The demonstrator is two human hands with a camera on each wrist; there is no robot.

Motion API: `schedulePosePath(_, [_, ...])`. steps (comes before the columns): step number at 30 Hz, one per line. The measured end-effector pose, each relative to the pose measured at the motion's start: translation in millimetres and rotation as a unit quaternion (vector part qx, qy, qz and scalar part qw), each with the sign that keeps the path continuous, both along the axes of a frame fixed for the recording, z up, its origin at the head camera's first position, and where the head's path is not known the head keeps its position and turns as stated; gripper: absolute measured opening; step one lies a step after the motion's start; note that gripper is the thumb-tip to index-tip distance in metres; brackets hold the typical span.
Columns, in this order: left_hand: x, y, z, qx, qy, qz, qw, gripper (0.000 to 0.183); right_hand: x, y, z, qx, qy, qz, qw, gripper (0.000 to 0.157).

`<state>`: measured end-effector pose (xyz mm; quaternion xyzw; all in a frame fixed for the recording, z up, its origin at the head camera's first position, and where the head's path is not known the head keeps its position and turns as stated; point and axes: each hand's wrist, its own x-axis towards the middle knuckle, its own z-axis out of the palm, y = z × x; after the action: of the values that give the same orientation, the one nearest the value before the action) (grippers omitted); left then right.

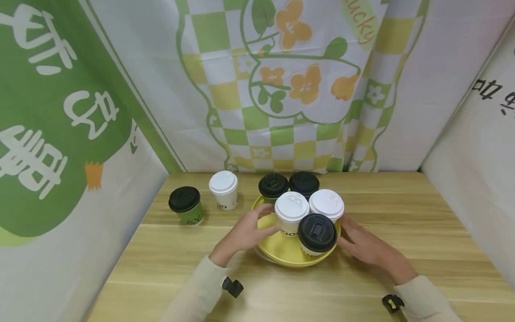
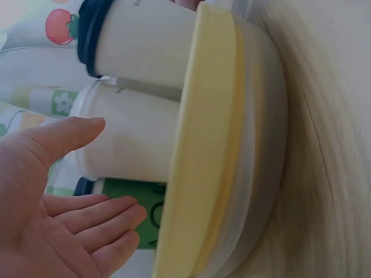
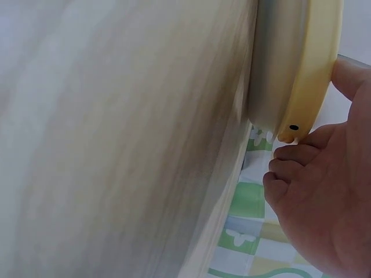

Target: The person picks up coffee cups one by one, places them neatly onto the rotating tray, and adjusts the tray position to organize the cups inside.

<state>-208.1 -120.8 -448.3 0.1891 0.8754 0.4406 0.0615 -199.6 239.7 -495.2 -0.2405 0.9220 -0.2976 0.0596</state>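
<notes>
A round yellow tray (image 1: 277,252) carries several lidded paper cups. A white-lidded cup (image 1: 291,208) stands near its middle, with a black-lidded cup (image 1: 317,233) in front and another white-lidded cup (image 1: 327,204) to the right. Two more black-lidded cups (image 1: 273,185) (image 1: 304,183) stand at the back. My left hand (image 1: 251,228) is at the tray's left side, thumb and fingers spread beside the middle white-lidded cup. In the left wrist view its fingers are extended, with nothing held. My right hand (image 1: 364,241) is at the tray's right edge; its thumb (image 3: 351,76) touches the rim, fingers loosely bent alongside.
To the left of the tray, a green cup with a black lid (image 1: 187,205) and a white-lidded cup (image 1: 224,190) stand on the wooden table (image 1: 169,277). A patterned cloth (image 1: 281,89) hangs behind the table, and printed panels flank it on both sides.
</notes>
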Motion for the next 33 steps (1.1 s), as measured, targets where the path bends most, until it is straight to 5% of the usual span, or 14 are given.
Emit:
schedulePosePath(9, [15.9, -48.0, 13.7, -0.007, 0.009, 0.052, 0.9986, 0.068, -2.1, -1.2, 0.9, 0.009, 0.011, 0.007, 1.0, 0.088])
schedulePosePath(17, [17.3, -78.9, 1.4, -0.015, -0.018, 0.106, 0.9941, 0.079, 0.9, -3.2, 8.8, 0.02, 0.017, 0.01, 1.0, 0.087])
schedulePosePath(25, [-1.6, -84.0, -17.9, 0.012, -0.058, 0.191, 0.9798, 0.09, 5.7, -6.5, 16.3, 0.027, 0.019, 0.009, 0.999, 0.085])
schedulePosePath(33, [-30.8, -83.5, -35.3, 0.072, -0.052, 0.266, 0.9599, 0.1, 11.3, -11.9, 19.9, 0.023, 0.017, 0.0, 1.0, 0.087])
